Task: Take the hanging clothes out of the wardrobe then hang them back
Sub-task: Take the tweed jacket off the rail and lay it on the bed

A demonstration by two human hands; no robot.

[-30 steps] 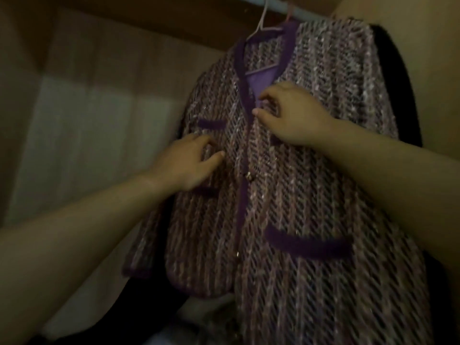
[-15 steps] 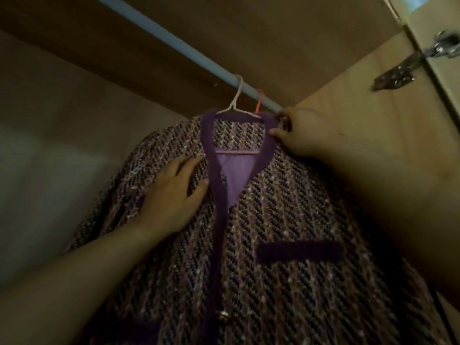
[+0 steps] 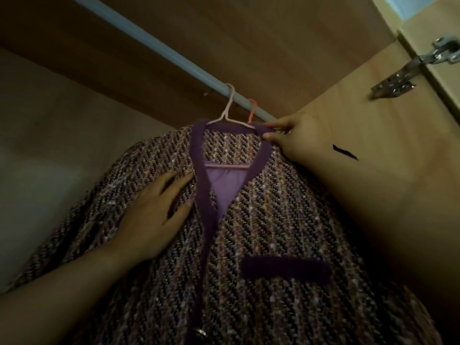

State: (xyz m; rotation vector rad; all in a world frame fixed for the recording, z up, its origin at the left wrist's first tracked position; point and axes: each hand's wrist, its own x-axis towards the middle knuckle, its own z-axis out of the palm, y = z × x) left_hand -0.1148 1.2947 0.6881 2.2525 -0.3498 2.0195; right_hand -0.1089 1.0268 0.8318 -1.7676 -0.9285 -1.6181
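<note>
The wardrobe is seen from inside, and its wooden side wall is on the right. Most of the view is filled by a purple woven jacket, which is hung inside the wardrobe, close to that wall. A pale rail is fixed across the top. The left hand is laid flat on the jacket's front, beside the dark purple edge, with the fingers straight and spread. The collar is pinched by the thumb and a finger of the right hand, just under the rail. A metal hinge is fixed at the top right. The jacket is held up by a pale pink hanger, hooked over the rail. An orange hook is hung just beside it. A shiny button is seen at the bottom.
</note>
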